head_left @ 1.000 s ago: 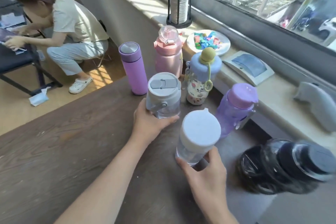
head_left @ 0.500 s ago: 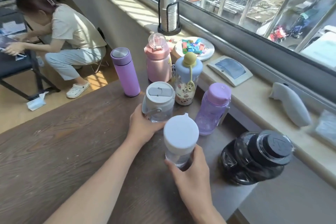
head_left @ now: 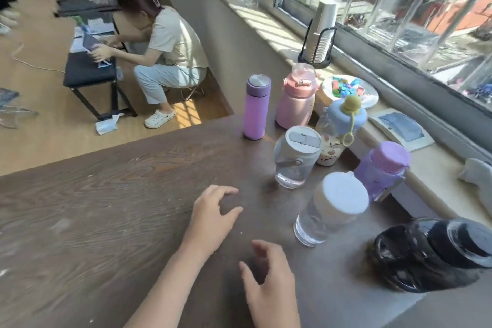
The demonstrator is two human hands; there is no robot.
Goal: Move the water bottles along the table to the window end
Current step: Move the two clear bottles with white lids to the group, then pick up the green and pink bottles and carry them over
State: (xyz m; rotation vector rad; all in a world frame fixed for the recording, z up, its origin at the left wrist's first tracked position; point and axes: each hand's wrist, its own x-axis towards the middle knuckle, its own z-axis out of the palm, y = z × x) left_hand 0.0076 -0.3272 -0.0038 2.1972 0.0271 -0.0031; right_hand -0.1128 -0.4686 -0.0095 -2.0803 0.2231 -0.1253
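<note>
Several bottles stand grouped at the window end of the dark wooden table (head_left: pixel 106 208). A clear bottle with a grey handled lid (head_left: pixel 294 157) and a clear bottle with a white lid (head_left: pixel 330 210) stand nearest me. Behind them are a lilac flask (head_left: pixel 256 107), a pink bottle (head_left: pixel 296 97), a patterned bottle with a blue cap (head_left: pixel 338 133), a purple bottle (head_left: pixel 380 170) and a big black jug (head_left: pixel 431 253). My left hand (head_left: pixel 213 217) hovers open, left of the grey-lidded bottle and apart from it. My right hand (head_left: pixel 269 282) is open too, below-left of the white-lidded bottle.
The sill (head_left: pixel 266 24) along the window carries a cup stack in a black holder (head_left: pixel 319 34), a plate of coloured pieces (head_left: pixel 348 89) and a flat white device (head_left: pixel 402 129). A person (head_left: pixel 165 56) crouches at a low black stool (head_left: pixel 87 74) beyond the table's far edge.
Both hands have let go of the two clear bottles and pulled back toward me. The bottles stay standing where they were set. The view has swung left.
</note>
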